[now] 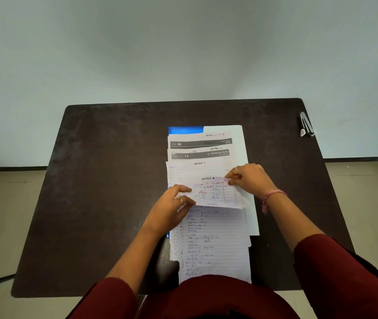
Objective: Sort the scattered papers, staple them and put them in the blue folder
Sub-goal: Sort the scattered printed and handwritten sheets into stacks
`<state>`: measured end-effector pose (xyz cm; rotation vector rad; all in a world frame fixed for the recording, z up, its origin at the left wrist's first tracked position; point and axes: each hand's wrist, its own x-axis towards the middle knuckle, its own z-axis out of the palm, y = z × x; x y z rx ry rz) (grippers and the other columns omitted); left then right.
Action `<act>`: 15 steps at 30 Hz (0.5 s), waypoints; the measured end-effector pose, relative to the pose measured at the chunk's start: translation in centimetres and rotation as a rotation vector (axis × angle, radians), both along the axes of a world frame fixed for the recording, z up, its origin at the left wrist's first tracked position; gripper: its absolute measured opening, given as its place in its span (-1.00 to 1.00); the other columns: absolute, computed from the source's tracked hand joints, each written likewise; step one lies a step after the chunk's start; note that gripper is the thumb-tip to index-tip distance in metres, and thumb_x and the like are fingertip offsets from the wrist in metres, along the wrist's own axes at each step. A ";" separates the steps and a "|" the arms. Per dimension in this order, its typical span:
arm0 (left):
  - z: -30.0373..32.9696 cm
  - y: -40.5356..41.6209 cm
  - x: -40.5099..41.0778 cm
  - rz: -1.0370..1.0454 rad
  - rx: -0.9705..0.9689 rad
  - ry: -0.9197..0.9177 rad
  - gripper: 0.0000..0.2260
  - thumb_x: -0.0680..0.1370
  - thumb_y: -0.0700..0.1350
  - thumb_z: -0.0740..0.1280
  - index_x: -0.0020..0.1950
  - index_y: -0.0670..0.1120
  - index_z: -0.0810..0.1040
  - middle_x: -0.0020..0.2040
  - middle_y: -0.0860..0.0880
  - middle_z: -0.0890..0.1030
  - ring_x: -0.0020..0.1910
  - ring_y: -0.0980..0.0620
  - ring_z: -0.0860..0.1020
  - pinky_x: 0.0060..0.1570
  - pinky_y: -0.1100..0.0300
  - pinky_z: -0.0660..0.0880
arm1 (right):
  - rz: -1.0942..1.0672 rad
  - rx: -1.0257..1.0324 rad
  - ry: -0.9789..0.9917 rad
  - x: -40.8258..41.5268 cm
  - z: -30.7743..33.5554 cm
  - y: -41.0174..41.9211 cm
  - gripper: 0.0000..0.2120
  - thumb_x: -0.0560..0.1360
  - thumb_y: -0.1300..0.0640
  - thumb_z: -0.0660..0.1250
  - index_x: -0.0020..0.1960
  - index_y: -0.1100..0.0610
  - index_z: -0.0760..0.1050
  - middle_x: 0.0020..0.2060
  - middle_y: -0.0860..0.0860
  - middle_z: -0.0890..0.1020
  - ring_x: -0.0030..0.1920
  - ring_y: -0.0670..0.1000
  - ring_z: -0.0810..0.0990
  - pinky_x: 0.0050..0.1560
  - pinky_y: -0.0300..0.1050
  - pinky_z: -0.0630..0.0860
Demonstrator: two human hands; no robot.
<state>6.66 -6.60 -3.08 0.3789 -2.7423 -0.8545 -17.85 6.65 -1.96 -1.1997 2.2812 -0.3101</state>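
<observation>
Nearest, a long handwritten lined sheet [215,245] ran off the dark table's [91,203] front edge. Above it, both hands held one small sheet marked in red [213,192]: left hand [174,203] pinching its left edge, right hand [247,178] pinching its top right corner. Beyond lay overlapping section papers [200,155] covering the blue folder [184,130]. Far right, the stapler [306,124] sat alone.

left hand [172,203] + right hand [247,178] — pinch handwritten sheet [213,192] | stapler [306,124] — far right
</observation>
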 end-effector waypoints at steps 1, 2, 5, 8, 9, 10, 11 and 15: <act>-0.1 0.0 0.0 0.009 0.001 -0.002 -0.89 0.42 -0.19 0.50 -0.08 -0.10 0.65 0.18 -0.11 0.56 0.13 -0.04 0.54 0.04 0.16 0.54 | -0.007 -0.026 -0.014 0.1 -0.1 0.5 -0.85 0.52 0.04 0.35 0.06 -0.03 0.65 -0.05 -0.10 0.70 -0.04 -0.07 0.62 0.26 0.06 0.44; -0.2 0.0 0.0 0.015 -0.001 -0.003 -0.90 0.42 -0.19 0.50 -0.09 -0.09 0.66 0.23 -0.13 0.54 0.21 -0.07 0.51 0.12 0.14 0.50 | -0.017 -0.049 -0.032 0.2 -0.1 1.1 -0.85 0.52 0.05 0.36 0.05 -0.03 0.65 -0.05 -0.10 0.70 -0.02 -0.08 0.62 0.27 0.07 0.44; -0.4 0.0 -0.2 0.010 0.001 0.006 -0.93 0.43 -0.17 0.49 -0.11 -0.09 0.66 0.34 -0.14 0.47 0.34 -0.04 0.40 0.27 0.14 0.37 | -0.011 -0.091 -0.023 0.6 -0.1 2.6 -0.82 0.53 0.04 0.35 0.11 -0.03 0.63 -0.02 -0.09 0.70 0.00 -0.06 0.64 0.25 0.07 0.46; -0.8 -0.1 -0.3 -0.008 0.000 0.015 -0.94 0.44 -0.18 0.49 -0.11 -0.11 0.67 0.35 -0.14 0.46 0.35 -0.06 0.40 0.30 0.09 0.37 | 0.073 -0.093 0.090 1.2 -0.1 3.2 -0.78 0.57 0.02 0.27 0.20 -0.06 0.55 -0.03 -0.06 0.70 -0.10 -0.03 0.65 0.15 -0.01 0.50; -0.9 -0.1 -0.4 -0.012 0.000 0.014 -0.93 0.44 -0.18 0.49 -0.11 -0.10 0.67 0.35 -0.13 0.46 0.36 -0.07 0.41 0.30 0.06 0.39 | 0.108 -0.089 0.139 1.4 -0.1 3.3 -0.78 0.59 0.02 0.24 0.21 -0.08 0.53 -0.06 -0.04 0.71 -0.14 -0.03 0.65 0.12 -0.04 0.51; -1.0 -0.1 -0.4 -0.016 -0.004 0.011 -0.93 0.43 -0.18 0.49 -0.10 -0.09 0.67 0.35 -0.13 0.47 0.36 -0.08 0.40 0.30 0.05 0.39 | 0.130 -0.088 0.169 1.5 -0.2 3.4 -0.77 0.60 0.02 0.21 0.21 -0.09 0.53 -0.08 -0.03 0.71 -0.16 -0.03 0.64 0.09 -0.06 0.52; -1.1 -0.1 -0.5 -0.018 -0.008 0.009 -0.93 0.44 -0.18 0.49 -0.10 -0.08 0.67 0.36 -0.12 0.46 0.37 -0.08 0.39 0.31 0.04 0.38 | 0.136 -0.094 0.177 1.7 -0.2 3.4 -0.77 0.60 0.03 0.20 0.20 -0.09 0.55 -0.07 -0.02 0.71 -0.14 -0.03 0.65 0.08 -0.09 0.53; -1.4 -0.1 -0.5 -0.002 -0.021 -0.015 -0.92 0.44 -0.16 0.48 -0.08 -0.05 0.67 0.38 -0.09 0.45 0.41 -0.09 0.36 0.38 -0.01 0.24 | 0.078 -0.185 0.048 2.1 -0.5 3.9 -0.87 0.51 0.07 0.37 0.02 -0.05 0.64 0.35 0.01 0.48 0.31 0.05 0.48 0.33 0.06 0.41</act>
